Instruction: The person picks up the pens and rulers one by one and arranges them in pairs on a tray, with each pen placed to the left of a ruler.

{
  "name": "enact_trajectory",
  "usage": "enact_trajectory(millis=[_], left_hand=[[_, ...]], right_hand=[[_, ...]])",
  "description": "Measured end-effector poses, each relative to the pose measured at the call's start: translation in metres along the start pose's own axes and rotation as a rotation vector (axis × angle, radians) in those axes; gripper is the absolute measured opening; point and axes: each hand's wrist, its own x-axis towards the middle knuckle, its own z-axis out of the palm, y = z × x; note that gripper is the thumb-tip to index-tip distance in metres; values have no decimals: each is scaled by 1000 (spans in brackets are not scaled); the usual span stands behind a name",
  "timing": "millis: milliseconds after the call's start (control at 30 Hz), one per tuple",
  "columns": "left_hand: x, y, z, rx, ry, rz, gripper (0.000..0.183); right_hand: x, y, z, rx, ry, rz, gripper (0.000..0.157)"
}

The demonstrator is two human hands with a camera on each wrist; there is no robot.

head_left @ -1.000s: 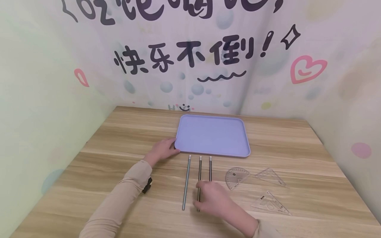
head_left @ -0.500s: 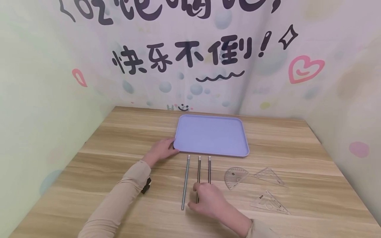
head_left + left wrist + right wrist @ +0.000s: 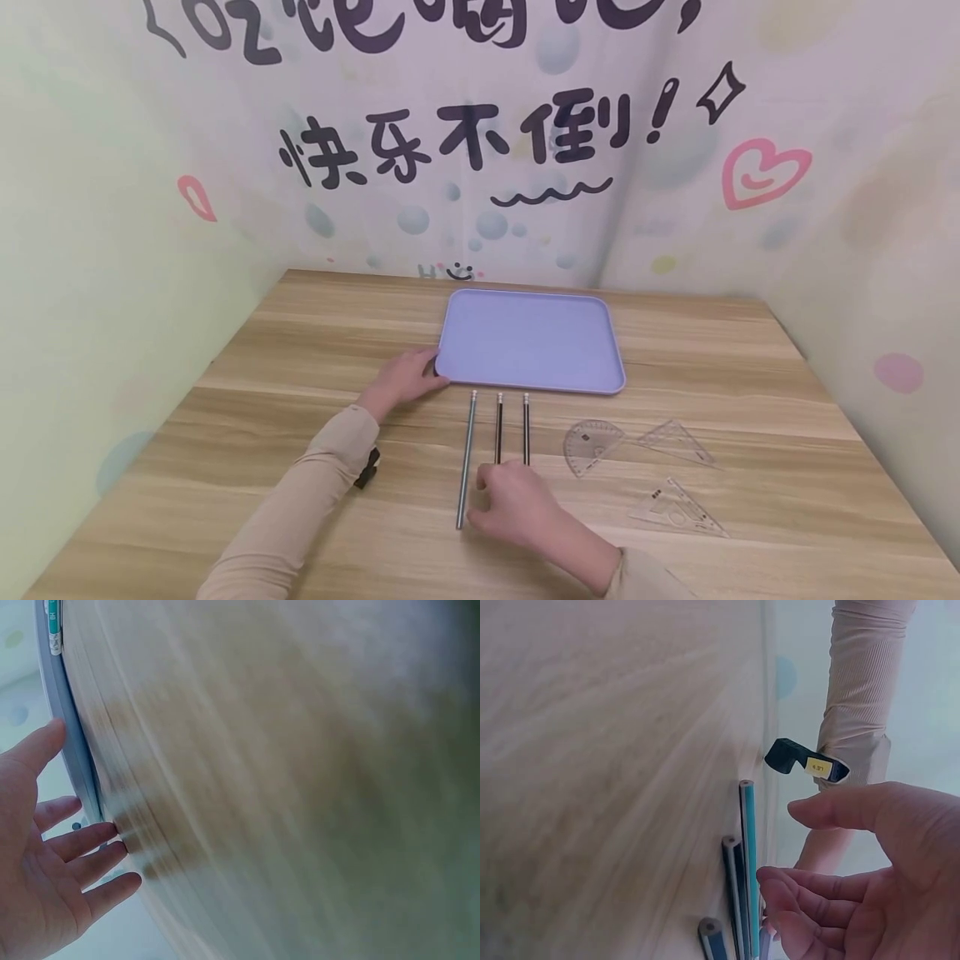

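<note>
My left hand (image 3: 403, 379) rests at the near left corner of a lavender tray (image 3: 529, 342). Its fingers look straight in the left wrist view, with the thumb against the tray's edge. Three pencils with white-tipped eraser ends lie side by side below the tray: a teal pencil (image 3: 467, 450), a black pencil (image 3: 499, 429) in the middle and another black pencil (image 3: 527, 433) on the right. Over the lower ends of both black pencils hovers my right hand (image 3: 517, 504). Its thumb and fingers are apart beside the teal pencil (image 3: 751, 855), with nothing pinched between them.
To the right lie a clear protractor (image 3: 592, 446), a clear set square (image 3: 678, 442) and another clear set square (image 3: 678, 508). A black wrist mount (image 3: 806, 760) sits on the left sleeve. A printed cloth (image 3: 480, 217) hangs behind the wooden table (image 3: 787, 417).
My right hand has shifted left from the middle black pencil towards the teal one, covering the black pencil's lower end. The left hand stays at the tray. The head view has drifted slightly.
</note>
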Motion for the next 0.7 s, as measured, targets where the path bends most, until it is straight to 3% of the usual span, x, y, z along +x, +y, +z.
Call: enact_trajectory(millis=[467, 700], left_hand=[[-1, 1, 0, -19, -5, -1, 62], [-1, 1, 0, -10, -5, 4, 62]], right_hand=[[7, -11, 8, 53, 32, 16, 15], [12, -11, 13, 15, 33, 50, 34]])
